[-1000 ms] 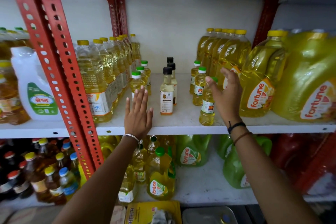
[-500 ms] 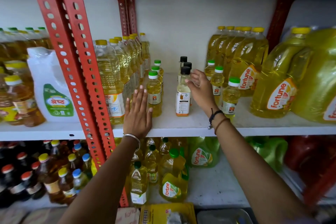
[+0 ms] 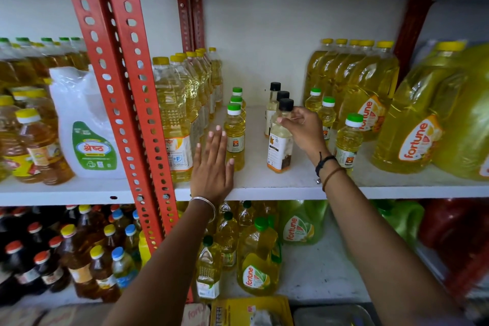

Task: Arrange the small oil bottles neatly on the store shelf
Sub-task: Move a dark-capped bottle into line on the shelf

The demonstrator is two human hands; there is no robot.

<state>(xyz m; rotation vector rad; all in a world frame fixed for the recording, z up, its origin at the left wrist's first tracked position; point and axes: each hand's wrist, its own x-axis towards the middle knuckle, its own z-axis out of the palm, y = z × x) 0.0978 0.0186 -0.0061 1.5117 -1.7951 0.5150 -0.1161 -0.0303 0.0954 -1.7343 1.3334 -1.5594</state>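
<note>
The front black-capped oil bottle, standing upright mid-shelf, is gripped at its neck by the right hand. The left hand is laid flat, fingers spread, beside the green-capped bottle.

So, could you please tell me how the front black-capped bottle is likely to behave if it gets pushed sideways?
The black-capped bottle looks tall and narrow, so it probably tips rather than slides. It appears full, so likely steadier. The right hand grips its neck, which should help.
</note>
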